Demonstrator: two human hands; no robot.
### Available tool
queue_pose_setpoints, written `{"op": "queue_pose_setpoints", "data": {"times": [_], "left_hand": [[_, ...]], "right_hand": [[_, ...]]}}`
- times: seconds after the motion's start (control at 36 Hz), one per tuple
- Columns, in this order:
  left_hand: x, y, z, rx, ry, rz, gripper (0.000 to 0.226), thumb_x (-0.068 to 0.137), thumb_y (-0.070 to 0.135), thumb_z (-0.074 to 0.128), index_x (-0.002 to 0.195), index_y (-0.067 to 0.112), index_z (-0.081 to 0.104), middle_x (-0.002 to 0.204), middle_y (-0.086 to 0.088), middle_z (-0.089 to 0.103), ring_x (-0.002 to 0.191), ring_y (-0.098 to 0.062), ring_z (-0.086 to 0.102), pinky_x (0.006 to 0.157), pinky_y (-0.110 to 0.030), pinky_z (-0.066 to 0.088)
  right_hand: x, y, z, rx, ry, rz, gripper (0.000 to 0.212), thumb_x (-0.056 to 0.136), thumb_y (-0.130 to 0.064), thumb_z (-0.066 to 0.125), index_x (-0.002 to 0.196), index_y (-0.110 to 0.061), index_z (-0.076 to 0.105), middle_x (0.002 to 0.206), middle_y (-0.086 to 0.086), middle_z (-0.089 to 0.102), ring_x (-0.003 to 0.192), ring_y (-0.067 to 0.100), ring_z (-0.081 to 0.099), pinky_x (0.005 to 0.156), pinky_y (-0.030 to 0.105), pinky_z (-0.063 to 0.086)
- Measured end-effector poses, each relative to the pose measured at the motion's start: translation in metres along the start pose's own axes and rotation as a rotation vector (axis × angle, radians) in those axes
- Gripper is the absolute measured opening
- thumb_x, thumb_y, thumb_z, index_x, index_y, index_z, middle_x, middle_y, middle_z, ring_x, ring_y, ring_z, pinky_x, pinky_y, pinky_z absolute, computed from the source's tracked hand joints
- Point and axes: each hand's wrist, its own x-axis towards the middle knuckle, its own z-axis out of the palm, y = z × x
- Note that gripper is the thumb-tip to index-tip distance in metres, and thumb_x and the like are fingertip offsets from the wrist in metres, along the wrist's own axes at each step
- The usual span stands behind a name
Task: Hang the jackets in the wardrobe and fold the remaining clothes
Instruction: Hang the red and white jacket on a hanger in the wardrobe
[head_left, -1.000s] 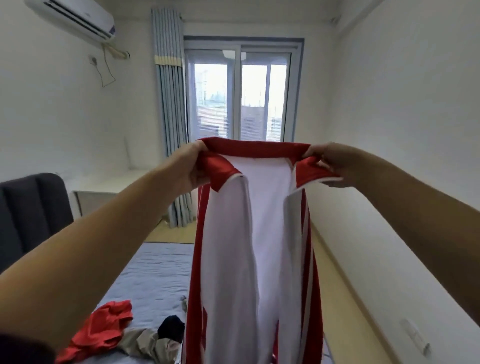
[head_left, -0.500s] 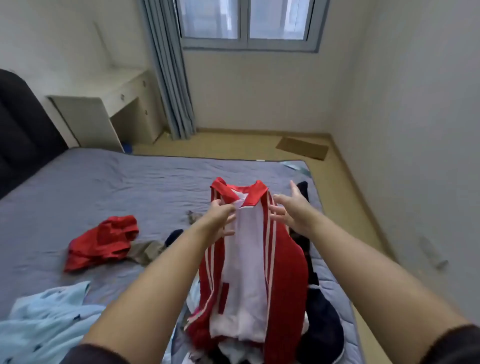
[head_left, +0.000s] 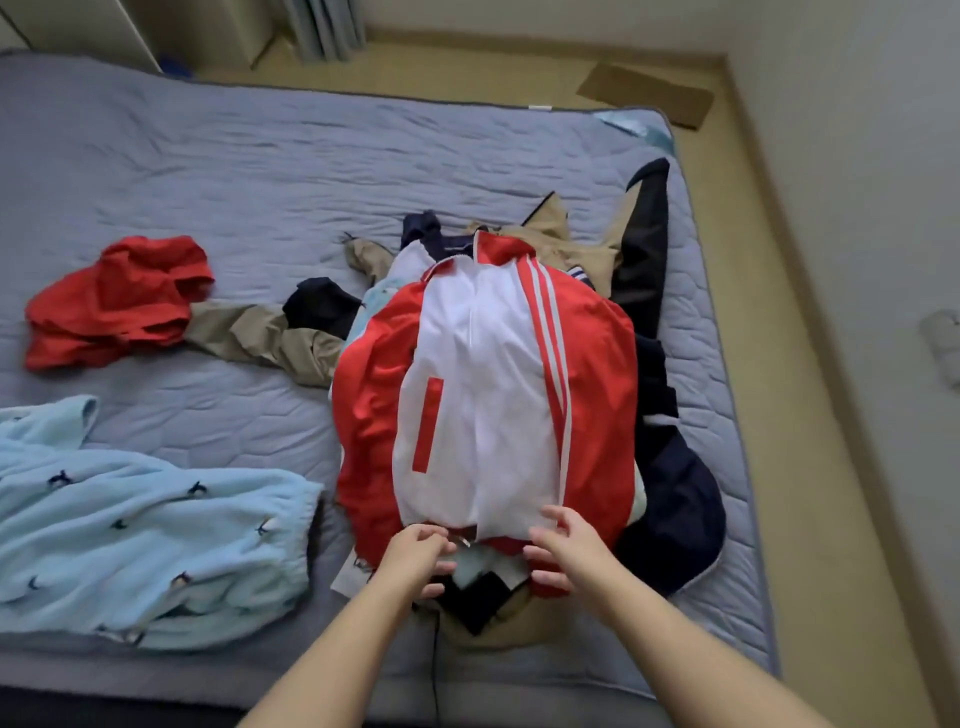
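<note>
Both hands at jacket hem

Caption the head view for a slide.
Left hand and right hand at the hem of a red-and-white jacket lying atop a clothes pile on the bed.

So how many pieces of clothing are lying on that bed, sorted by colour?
Red and white track jacket: 1
Plain red garment: 1
Light blue fleece garment: 1
Beige and black jacket: 1
Navy garment: 1
Total: 5 that I can tell apart; more may be hidden underneath.
</note>
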Motion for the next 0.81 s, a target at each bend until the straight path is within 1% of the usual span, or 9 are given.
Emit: {"op": "queue_pose_setpoints", "data": {"times": [0.08, 0.17, 0.28, 0.36, 0.44, 0.5, 0.61, 0.72, 0.81], "left_hand": [[0.022, -0.022, -0.001, -0.066, 0.037, -0.046, 0.014, 0.094, 0.007, 0.046, 0.1, 0.015, 0.055, 0.09, -0.004, 0.064, 0.079, -0.018, 0.062, 0.062, -0.028, 0.047], [0.041, -0.031, 0.001, -0.223, 0.075, -0.041, 0.017, 0.095, 0.009, 0.05, 0.111, 0.014, 0.051, 0.101, -0.006, 0.063, 0.091, -0.02, 0.061, 0.066, -0.032, 0.049], [0.057, -0.03, 0.007, -0.478, 0.049, -0.058, 0.018, 0.095, 0.015, 0.053, 0.113, 0.014, 0.057, 0.101, -0.004, 0.065, 0.098, -0.021, 0.059, 0.074, -0.037, 0.048], [0.065, -0.03, 0.013, -0.606, 0.007, -0.08, 0.018, 0.094, 0.015, 0.056, 0.111, 0.013, 0.059, 0.103, -0.008, 0.067, 0.099, -0.022, 0.062, 0.084, -0.041, 0.047], [0.067, -0.03, 0.02, -0.673, -0.02, -0.074, 0.011, 0.095, 0.013, 0.055, 0.104, 0.012, 0.061, 0.095, -0.007, 0.07, 0.086, -0.018, 0.065, 0.074, -0.037, 0.048], [0.068, -0.031, 0.021, -0.676, -0.019, -0.09, 0.01, 0.094, 0.014, 0.057, 0.103, 0.012, 0.062, 0.093, -0.007, 0.07, 0.086, -0.019, 0.065, 0.068, -0.035, 0.048], [0.068, -0.029, 0.022, -0.657, -0.026, -0.085, 0.016, 0.094, 0.017, 0.058, 0.11, 0.018, 0.057, 0.1, -0.008, 0.066, 0.091, -0.022, 0.062, 0.079, -0.04, 0.048], [0.065, -0.023, 0.02, -0.787, 0.087, 0.087, 0.02, 0.097, 0.006, 0.051, 0.114, 0.016, 0.054, 0.103, -0.007, 0.065, 0.088, -0.022, 0.063, 0.075, -0.037, 0.051], [0.064, -0.026, 0.017, -0.865, 0.182, 0.16, 0.008, 0.1, 0.017, 0.047, 0.102, 0.02, 0.054, 0.106, -0.006, 0.063, 0.09, -0.02, 0.062, 0.073, -0.035, 0.051]], "right_hand": [[0.017, 0.025, 0.009, 0.011, 0.01, 0.076, 0.04, 0.095, -0.009, 0.055, 0.132, -0.009, 0.043, 0.121, 0.008, 0.056, 0.1, 0.021, 0.06, 0.067, 0.03, 0.052], [0.033, 0.036, 0.019, 0.118, 0.003, 0.136, 0.035, 0.095, -0.011, 0.054, 0.129, -0.01, 0.046, 0.122, 0.007, 0.056, 0.1, 0.021, 0.059, 0.069, 0.033, 0.052], [0.05, 0.035, 0.033, 0.354, -0.057, 0.251, 0.011, 0.096, -0.016, 0.053, 0.106, -0.016, 0.058, 0.102, 0.003, 0.064, 0.089, 0.017, 0.061, 0.087, 0.043, 0.044], [0.06, 0.034, 0.044, 0.516, 0.004, 0.277, 0.005, 0.094, -0.013, 0.054, 0.096, -0.013, 0.059, 0.091, 0.007, 0.064, 0.082, 0.018, 0.06, 0.08, 0.039, 0.045], [0.063, 0.037, 0.047, 0.601, 0.089, 0.252, 0.008, 0.093, -0.01, 0.056, 0.086, -0.012, 0.06, 0.079, 0.004, 0.062, 0.073, 0.016, 0.058, 0.072, 0.034, 0.044], [0.063, 0.041, 0.045, 0.601, 0.109, 0.237, 0.003, 0.091, -0.009, 0.059, 0.09, -0.011, 0.06, 0.08, 0.003, 0.062, 0.072, 0.016, 0.057, 0.071, 0.032, 0.045], [0.059, 0.038, 0.039, 0.645, 0.128, 0.173, 0.014, 0.094, -0.002, 0.051, 0.095, -0.015, 0.057, 0.086, 0.006, 0.065, 0.075, 0.018, 0.061, 0.064, 0.032, 0.048], [0.056, 0.028, 0.028, 0.725, 0.132, 0.052, 0.023, 0.097, -0.004, 0.041, 0.1, -0.017, 0.059, 0.09, 0.007, 0.068, 0.08, 0.021, 0.064, 0.071, 0.034, 0.049], [0.057, 0.029, 0.015, 0.811, 0.167, -0.016, 0.023, 0.101, -0.014, 0.038, 0.112, -0.014, 0.058, 0.097, 0.009, 0.068, 0.086, 0.025, 0.065, 0.073, 0.035, 0.049]]}}
